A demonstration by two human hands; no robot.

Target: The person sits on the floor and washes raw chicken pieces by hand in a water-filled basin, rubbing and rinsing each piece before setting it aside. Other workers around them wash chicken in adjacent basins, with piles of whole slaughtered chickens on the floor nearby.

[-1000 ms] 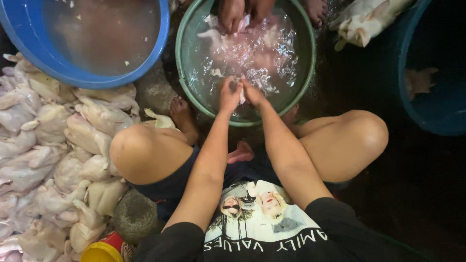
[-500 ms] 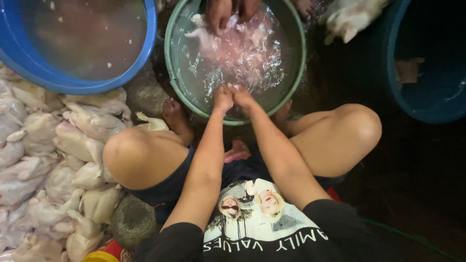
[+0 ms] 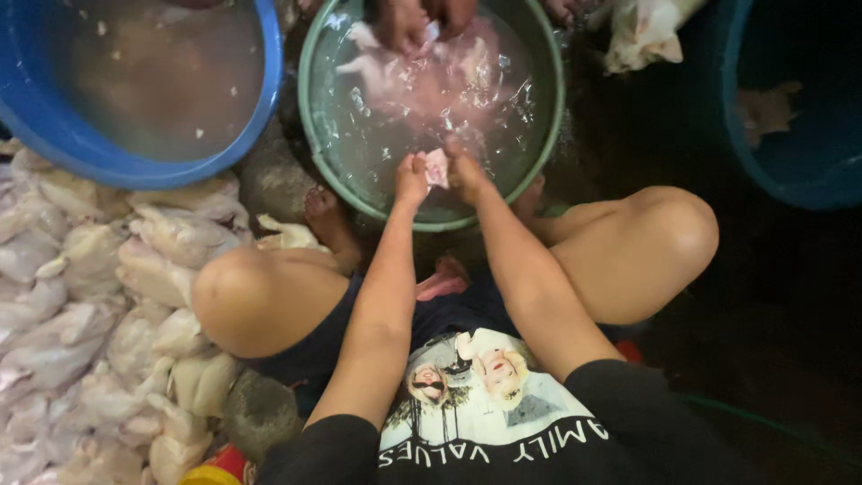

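Green basin point(image 3: 310, 135), blue tub point(image 3: 54, 135) — pale pink meat scrap point(image 3: 436, 167).

I see the green basin point(image 3: 310, 135) cut by the top edge, so its far rim is lost. Another person's hands point(image 3: 422, 20) at that rim are cropped at the wrist. My left hand point(image 3: 412, 177) and right hand point(image 3: 467, 171) pinch a pink scrap point(image 3: 437, 167) too small to identify. The meat point(image 3: 431, 81) blurs under rippled water. Both blue tubs point(image 3: 54, 135) run off frame.
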